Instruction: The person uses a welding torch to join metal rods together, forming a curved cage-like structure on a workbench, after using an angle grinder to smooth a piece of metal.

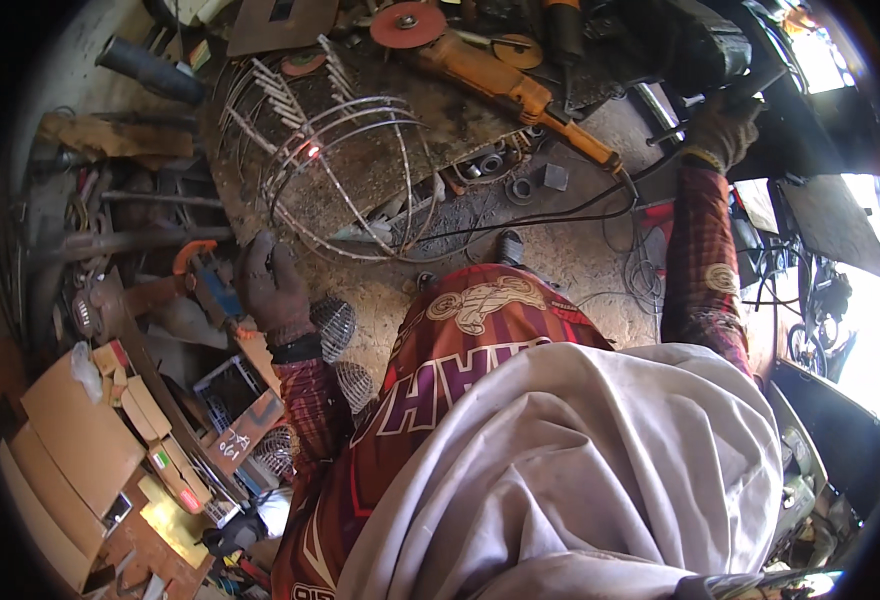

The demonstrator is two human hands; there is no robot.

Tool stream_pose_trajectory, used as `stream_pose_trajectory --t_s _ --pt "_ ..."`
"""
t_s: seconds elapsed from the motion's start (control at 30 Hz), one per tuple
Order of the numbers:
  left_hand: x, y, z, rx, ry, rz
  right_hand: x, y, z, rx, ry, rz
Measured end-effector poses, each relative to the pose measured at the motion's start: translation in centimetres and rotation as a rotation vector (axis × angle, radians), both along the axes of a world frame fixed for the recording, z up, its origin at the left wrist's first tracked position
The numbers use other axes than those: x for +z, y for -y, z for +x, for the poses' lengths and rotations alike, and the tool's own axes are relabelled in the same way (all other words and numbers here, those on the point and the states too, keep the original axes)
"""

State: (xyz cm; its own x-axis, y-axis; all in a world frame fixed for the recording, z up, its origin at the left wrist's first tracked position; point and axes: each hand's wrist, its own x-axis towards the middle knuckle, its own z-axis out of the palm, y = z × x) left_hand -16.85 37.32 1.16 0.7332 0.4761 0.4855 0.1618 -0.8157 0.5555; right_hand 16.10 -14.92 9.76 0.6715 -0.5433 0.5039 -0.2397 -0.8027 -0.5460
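A round wire frame (400, 165) of bent metal rods stands on the worn work table (360, 185). One joint on it glows red-hot. Rows of short rod pieces (278, 92) stick up at its far side. My left hand (272, 280), in a dark glove, is beside the near left table edge, just below the frame; its fingers point forward and look empty. Out at the far right, my right hand (722, 135), in a lighter glove, is closed round a dark thing I cannot make out. A metal rod (667, 135) shows beside that hand.
An orange angle grinder (500, 80) with a red disc (407, 25) lies across the table's back, its cable running right. An orange-and-blue clamp-like tool (205, 275) is left of my left hand. Cardboard boxes (75, 425) stand lower left; wire baskets (333, 328) are below the table.
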Motion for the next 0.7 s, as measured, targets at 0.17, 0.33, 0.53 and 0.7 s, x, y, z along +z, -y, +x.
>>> stream_pose_trajectory --t_s 0.17,0.33,0.53,0.7 --pt "0.6 0.8 0.2 -0.017 0.025 0.051 -2.9 0.4 -0.6 0.046 -0.027 -0.02" --pt "0.4 0.7 -0.3 -0.019 0.039 -0.05 -5.4 1.1 -0.8 -0.063 0.117 0.032" --pt "0.0 1.5 -1.9 0.042 0.041 -0.058 -4.9 -7.6 -6.5 0.413 0.167 0.248" --pt "-1.8 1.3 -3.4 0.013 0.078 -0.013 -3.1 -11.6 -3.1 1.03 0.046 0.374"
